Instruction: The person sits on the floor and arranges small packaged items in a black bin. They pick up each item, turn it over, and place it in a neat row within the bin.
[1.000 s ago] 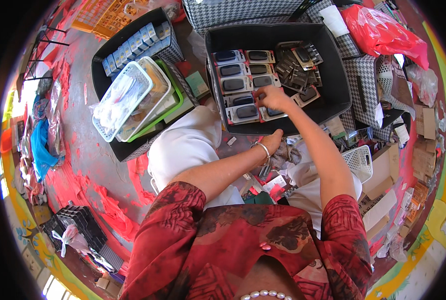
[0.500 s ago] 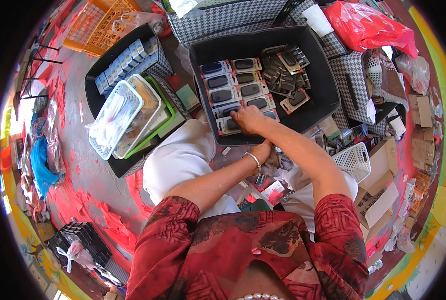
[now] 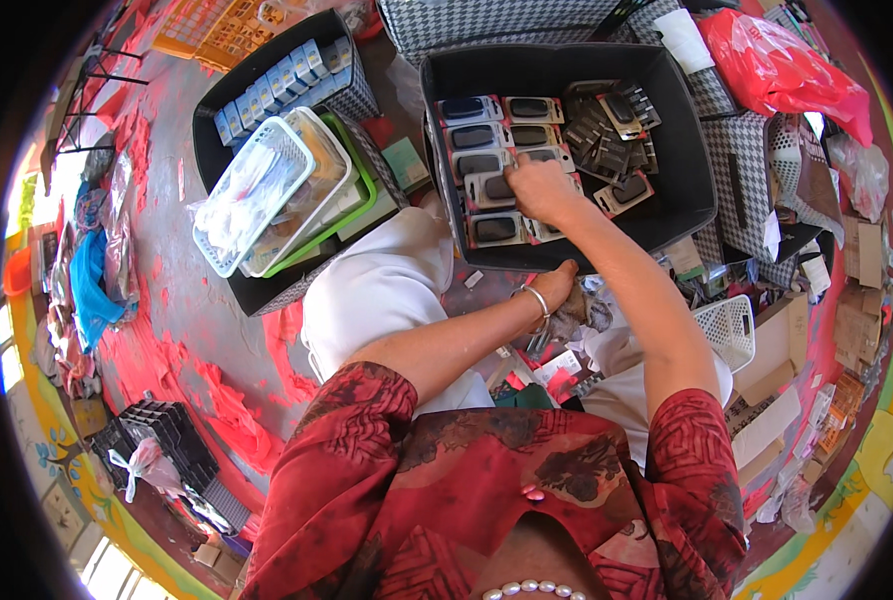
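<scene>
A black bin (image 3: 666, 215) stands before me, holding rows of carded blister packs, each with a dark oval item. My right hand (image 3: 544, 190) reaches inside, its fingers closed at the edge of one blister pack (image 3: 491, 188) that overlaps the row behind it. Nearer to me, another blister pack (image 3: 496, 229) lies flat in the front row. My left hand (image 3: 558, 286), with a bracelet on the wrist, is just outside the bin's near wall, beside a grey-brown cloth (image 3: 592, 308). Its fingers are mostly hidden, so what it grips does not show.
Loose dark pieces (image 3: 606, 140) are piled in the bin's right side. To its left, stacked white and green baskets (image 3: 256, 190) rest on another bin with small boxes (image 3: 286, 80). A red plastic bag (image 3: 781, 65), a white basket (image 3: 728, 332) and open cartons (image 3: 766, 425) are on the right.
My right hand has moved a little farther into the bin, and a blister pack now sits at its fingers, over the others. The whole view has shifted; my left hand stays near the bin's front.
</scene>
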`<action>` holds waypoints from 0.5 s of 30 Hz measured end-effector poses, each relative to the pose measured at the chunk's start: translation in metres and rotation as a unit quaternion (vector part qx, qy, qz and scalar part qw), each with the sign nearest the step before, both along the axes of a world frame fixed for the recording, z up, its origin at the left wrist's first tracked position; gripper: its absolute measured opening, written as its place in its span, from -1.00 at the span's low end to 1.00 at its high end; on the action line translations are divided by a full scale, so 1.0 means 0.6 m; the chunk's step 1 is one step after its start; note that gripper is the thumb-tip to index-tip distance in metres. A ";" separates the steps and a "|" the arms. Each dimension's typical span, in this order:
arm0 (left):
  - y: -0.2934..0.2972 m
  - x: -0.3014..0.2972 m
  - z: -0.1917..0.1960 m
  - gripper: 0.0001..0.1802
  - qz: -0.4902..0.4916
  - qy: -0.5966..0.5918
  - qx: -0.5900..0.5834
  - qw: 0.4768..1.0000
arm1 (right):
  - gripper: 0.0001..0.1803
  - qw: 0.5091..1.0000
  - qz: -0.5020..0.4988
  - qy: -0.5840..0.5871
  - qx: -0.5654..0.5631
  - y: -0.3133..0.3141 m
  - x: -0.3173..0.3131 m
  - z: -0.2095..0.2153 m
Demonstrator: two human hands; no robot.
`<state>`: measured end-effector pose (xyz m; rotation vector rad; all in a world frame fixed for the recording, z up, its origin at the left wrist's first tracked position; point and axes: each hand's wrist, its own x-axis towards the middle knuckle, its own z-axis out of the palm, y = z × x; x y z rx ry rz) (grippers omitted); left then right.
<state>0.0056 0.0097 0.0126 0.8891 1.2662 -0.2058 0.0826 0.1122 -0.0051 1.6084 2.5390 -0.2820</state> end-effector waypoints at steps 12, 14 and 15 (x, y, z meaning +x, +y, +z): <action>0.008 -0.002 0.016 -0.34 0.037 -0.008 -0.061 0.997 | -0.69 0.972 -0.166 0.159 -0.055 0.010 0.023 -0.015; 0.005 -0.002 0.012 -0.32 0.028 -0.001 -0.039 0.999 | -0.74 0.971 -0.166 0.167 -0.029 0.004 0.025 -0.012; 0.003 -0.002 0.010 -0.32 0.023 0.003 -0.028 0.999 | -0.75 0.978 -0.115 0.170 -0.029 -0.001 0.020 -0.016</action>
